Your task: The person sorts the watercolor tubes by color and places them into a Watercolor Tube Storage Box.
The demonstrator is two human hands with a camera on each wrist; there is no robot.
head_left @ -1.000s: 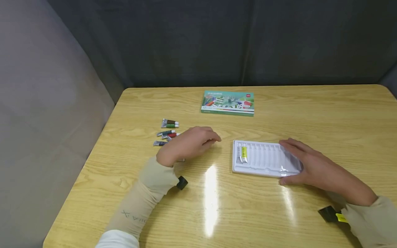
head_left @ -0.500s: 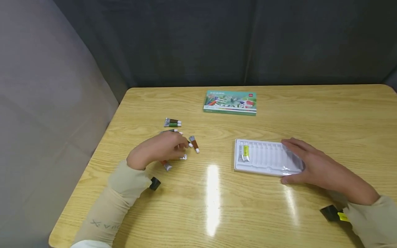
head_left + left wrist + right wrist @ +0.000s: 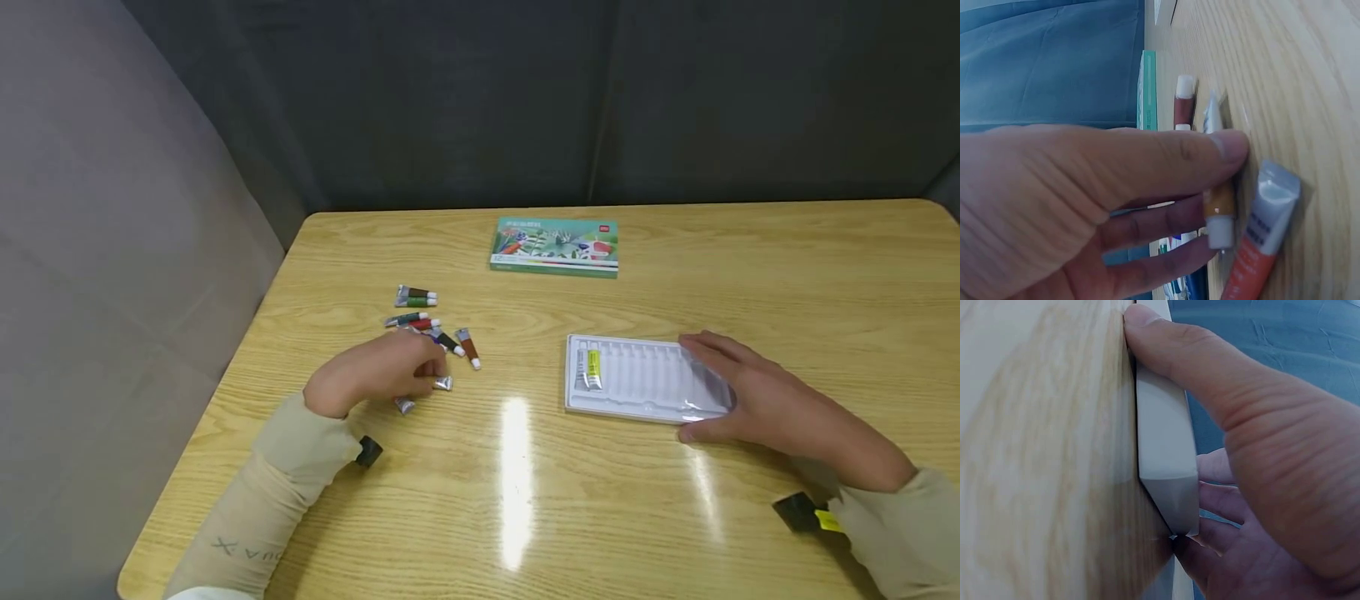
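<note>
My left hand (image 3: 378, 371) pinches an ochre paint tube (image 3: 1219, 203) between thumb and fingers, low over the table. In the left wrist view its white cap points down the frame, and the thumb covers its middle. An orange-red paint tube (image 3: 1263, 234) lies right beside it. My right hand (image 3: 761, 396) grips the right end of a white plastic tray (image 3: 648, 410), thumb on the near side and fingers on the far side. The tray's leftmost slots hold a silvery-white paint tube (image 3: 581, 368) and a yellow paint tube (image 3: 594, 369).
Beyond the left hand lie several loose tubes, among them a reddish-brown tube (image 3: 468, 348), a black tube (image 3: 447, 342), a red tube (image 3: 422, 325) and a green tube (image 3: 416, 302). A green printed box (image 3: 555, 247) lies at the back of the wooden table (image 3: 600, 508).
My left hand has moved left from near the tray to the loose tubes, then down, and its fingers have closed on the ochre tube. The right hand still holds the tray.
</note>
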